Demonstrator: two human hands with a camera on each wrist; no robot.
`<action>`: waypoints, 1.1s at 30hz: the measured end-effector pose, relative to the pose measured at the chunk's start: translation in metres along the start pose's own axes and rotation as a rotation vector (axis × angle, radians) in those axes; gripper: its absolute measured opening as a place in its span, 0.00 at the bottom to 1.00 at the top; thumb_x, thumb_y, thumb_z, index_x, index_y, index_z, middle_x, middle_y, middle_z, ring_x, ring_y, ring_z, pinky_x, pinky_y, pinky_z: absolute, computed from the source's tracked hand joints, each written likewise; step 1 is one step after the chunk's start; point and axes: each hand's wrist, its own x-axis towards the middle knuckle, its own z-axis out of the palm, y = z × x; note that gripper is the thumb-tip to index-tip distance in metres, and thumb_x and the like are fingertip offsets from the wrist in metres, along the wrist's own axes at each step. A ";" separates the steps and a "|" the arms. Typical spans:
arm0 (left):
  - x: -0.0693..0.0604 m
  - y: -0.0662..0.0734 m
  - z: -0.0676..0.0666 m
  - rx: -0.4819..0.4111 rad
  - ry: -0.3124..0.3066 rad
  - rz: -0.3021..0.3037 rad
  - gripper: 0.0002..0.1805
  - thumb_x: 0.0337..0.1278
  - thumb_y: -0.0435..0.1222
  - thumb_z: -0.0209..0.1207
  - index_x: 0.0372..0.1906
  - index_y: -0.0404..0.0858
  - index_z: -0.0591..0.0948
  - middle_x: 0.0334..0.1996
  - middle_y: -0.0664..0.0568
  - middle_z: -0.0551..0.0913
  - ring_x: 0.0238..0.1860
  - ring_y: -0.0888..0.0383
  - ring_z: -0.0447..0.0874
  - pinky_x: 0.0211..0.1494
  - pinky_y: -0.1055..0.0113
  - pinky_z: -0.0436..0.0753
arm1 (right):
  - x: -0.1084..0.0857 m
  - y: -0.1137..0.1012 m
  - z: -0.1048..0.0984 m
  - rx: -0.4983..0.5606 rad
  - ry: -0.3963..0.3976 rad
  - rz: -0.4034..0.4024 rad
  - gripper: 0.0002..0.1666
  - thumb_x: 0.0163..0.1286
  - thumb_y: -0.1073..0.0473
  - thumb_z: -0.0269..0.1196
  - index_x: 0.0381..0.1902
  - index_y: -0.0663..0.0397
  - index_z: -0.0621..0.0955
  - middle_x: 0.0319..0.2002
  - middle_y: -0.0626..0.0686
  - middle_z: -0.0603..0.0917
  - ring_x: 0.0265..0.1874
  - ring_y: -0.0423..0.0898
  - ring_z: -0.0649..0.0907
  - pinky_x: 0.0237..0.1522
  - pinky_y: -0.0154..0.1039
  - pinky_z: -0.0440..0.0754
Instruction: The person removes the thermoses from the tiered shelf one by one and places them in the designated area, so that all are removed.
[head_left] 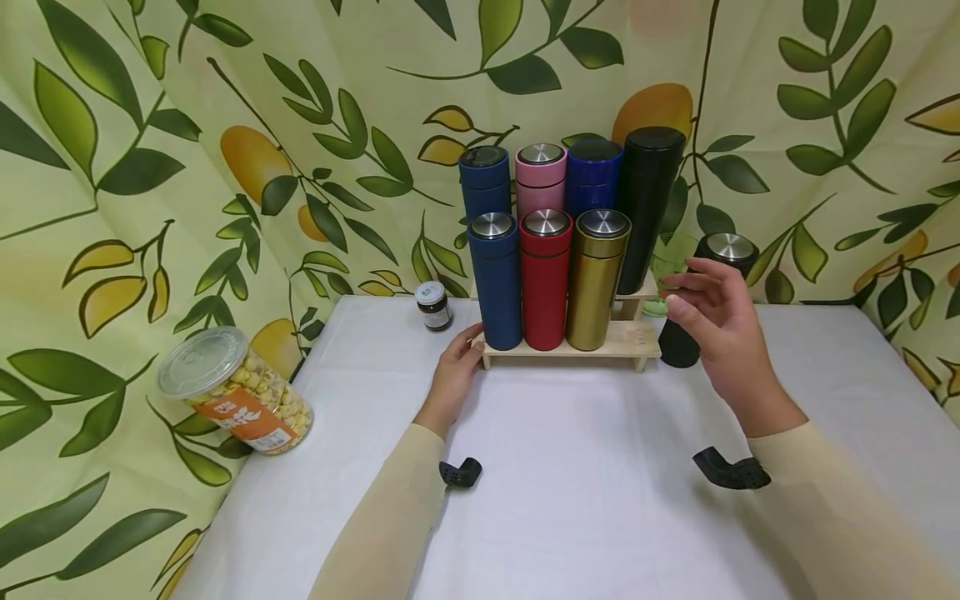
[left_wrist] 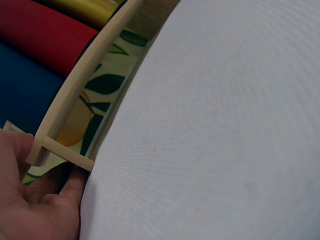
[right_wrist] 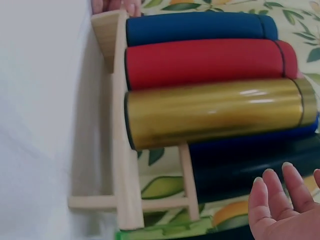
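Observation:
A two-tier wooden rack (head_left: 636, 340) stands on the table with steel-topped blue (head_left: 500, 287), red (head_left: 547, 287) and gold (head_left: 597, 287) thermos flasks along its lower step. Behind them rise a dark blue flask (head_left: 483, 179), a pink flask (head_left: 540, 177), a shiny blue flask (head_left: 594, 177) and a taller black flask (head_left: 652, 192). My left hand (head_left: 452, 375) grips the rack's lower left end, thumb at the board, fingers beneath it in the left wrist view. My right hand (head_left: 723, 346) hovers with loosely extended fingers, holding nothing, before another black flask (head_left: 678, 346) right of the rack.
A small dark jar with a white lid (head_left: 433, 307) stands left of the rack. Farther left is a clear tub of yellow pieces (head_left: 258, 400). Partly hidden behind my right hand, a green see-through object (head_left: 667, 254) stands beside the rack. Leaf-patterned cloth (head_left: 337, 167) hangs behind the white table (head_left: 555, 483).

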 end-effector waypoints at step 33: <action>-0.001 0.001 0.001 -0.027 0.000 0.013 0.25 0.85 0.32 0.52 0.79 0.34 0.74 0.77 0.38 0.71 0.70 0.48 0.76 0.73 0.54 0.78 | 0.038 0.041 0.060 -0.196 -0.036 0.224 0.49 0.76 0.53 0.74 0.83 0.55 0.60 0.74 0.60 0.70 0.71 0.58 0.72 0.73 0.56 0.74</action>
